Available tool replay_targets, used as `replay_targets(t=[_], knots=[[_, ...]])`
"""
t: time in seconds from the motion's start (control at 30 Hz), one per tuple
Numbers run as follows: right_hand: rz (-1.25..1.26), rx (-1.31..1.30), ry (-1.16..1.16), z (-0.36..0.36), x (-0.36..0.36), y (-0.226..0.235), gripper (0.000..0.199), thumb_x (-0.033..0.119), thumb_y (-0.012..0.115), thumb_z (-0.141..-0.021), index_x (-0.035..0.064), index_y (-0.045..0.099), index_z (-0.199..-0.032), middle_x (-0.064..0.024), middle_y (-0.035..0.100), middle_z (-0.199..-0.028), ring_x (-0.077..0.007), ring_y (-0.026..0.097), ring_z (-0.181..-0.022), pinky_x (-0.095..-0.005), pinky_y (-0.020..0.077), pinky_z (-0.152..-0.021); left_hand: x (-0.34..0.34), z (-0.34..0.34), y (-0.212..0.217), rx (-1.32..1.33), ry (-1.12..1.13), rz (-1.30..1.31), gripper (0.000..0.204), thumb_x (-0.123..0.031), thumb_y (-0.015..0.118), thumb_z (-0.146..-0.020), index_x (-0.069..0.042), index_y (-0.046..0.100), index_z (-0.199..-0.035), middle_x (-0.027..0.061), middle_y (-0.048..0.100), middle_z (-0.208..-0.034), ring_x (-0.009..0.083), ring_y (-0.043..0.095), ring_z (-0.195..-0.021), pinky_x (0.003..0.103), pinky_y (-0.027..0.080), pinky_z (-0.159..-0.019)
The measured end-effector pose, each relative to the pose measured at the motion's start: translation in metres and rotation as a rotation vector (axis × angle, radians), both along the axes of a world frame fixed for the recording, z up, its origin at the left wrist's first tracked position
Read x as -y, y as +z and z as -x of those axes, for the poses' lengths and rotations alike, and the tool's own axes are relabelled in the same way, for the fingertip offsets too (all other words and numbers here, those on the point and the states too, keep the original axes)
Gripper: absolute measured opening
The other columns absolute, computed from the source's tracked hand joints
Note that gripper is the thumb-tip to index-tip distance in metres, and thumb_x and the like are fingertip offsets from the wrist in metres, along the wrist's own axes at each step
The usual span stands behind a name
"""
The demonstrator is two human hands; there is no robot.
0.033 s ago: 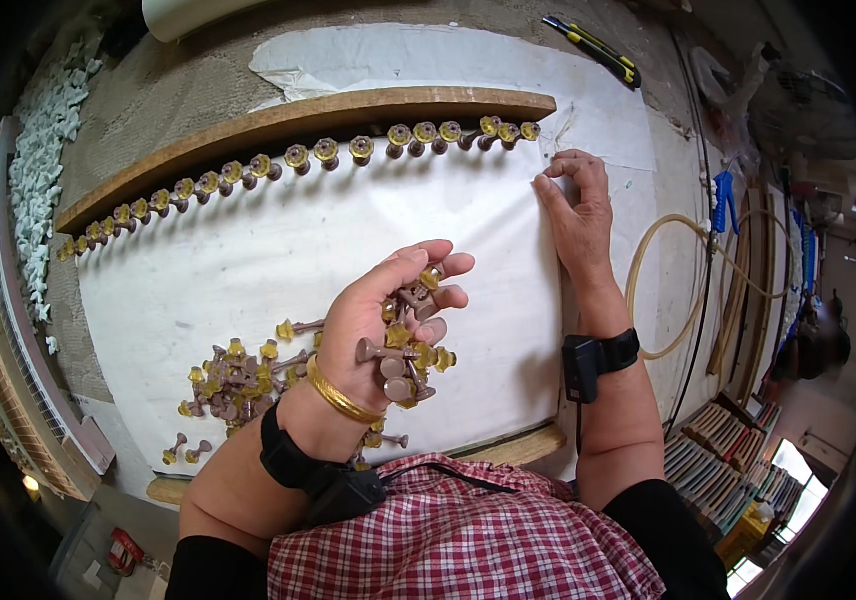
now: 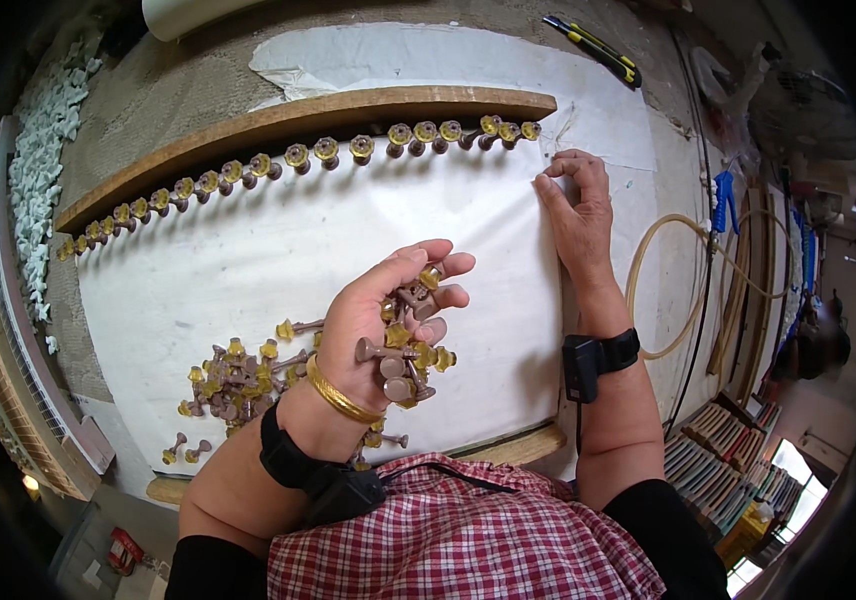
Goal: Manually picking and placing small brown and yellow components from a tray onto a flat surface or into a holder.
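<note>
My left hand point(image 2: 356, 310) is cupped around a handful of small knobs point(image 2: 410, 355), each with a brown stem, a flat round foot and a translucent yellow faceted head. Past the right end of a long row of the same knobs, my right hand point(image 2: 584, 215) has its thumb and forefinger brought together near the white sheet's point(image 2: 488, 330) edge; what they hold, if anything, is hidden. The row of knobs point(image 2: 297, 157) stands along a wooden strip point(image 2: 298, 112) at the far side. A loose pile of knobs point(image 2: 238, 385) lies left of my left wrist.
A yellow and black utility knife point(image 2: 593, 50) lies at the far right. Right of my right forearm are a coiled tan hose point(image 2: 638, 290) and a blue air gun point(image 2: 722, 200). Pale scraps point(image 2: 43, 180) are heaped at the left. Another wooden strip point(image 2: 518, 445) runs along the near edge.
</note>
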State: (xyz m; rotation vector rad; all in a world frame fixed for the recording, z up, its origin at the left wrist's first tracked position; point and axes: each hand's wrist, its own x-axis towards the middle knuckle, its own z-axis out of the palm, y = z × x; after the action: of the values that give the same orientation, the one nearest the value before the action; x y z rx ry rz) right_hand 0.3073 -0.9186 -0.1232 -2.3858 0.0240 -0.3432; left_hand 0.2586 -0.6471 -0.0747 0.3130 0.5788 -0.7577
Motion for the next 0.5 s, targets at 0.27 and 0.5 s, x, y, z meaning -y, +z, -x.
replay_targets(t=[0.27, 0.5], knots=[[0.028, -0.024, -0.009, 0.001, -0.001, -0.002, 0.011, 0.017, 0.073, -0.086, 0.0140, 0.066, -0.095, -0.0032, 0.059, -0.113, -0.0229, 0.051, -0.115, -0.0398, 0.0324, -0.103, 0.003, -0.003, 0.009, -0.004, 0.009, 0.034, 0.029, -0.017, 0.049, -0.101, 0.003, 0.054, -0.123, 0.0206, 0.061, -0.124, 0.0241, 0.063, -0.100, 0.021, 0.051, -0.050], [-0.069, -0.062, -0.010, 0.000, 0.003, 0.008, 0.006, 0.012, 0.068, -0.091, 0.0090, 0.069, -0.097, -0.0040, 0.060, -0.113, -0.0215, 0.056, -0.110, -0.0335, 0.0448, -0.093, 0.005, -0.005, 0.006, 0.028, 0.001, 0.094, 0.035, -0.018, 0.046, -0.102, 0.004, 0.048, -0.130, 0.0227, 0.052, -0.139, 0.0290, 0.060, -0.118, 0.020, 0.051, -0.051]])
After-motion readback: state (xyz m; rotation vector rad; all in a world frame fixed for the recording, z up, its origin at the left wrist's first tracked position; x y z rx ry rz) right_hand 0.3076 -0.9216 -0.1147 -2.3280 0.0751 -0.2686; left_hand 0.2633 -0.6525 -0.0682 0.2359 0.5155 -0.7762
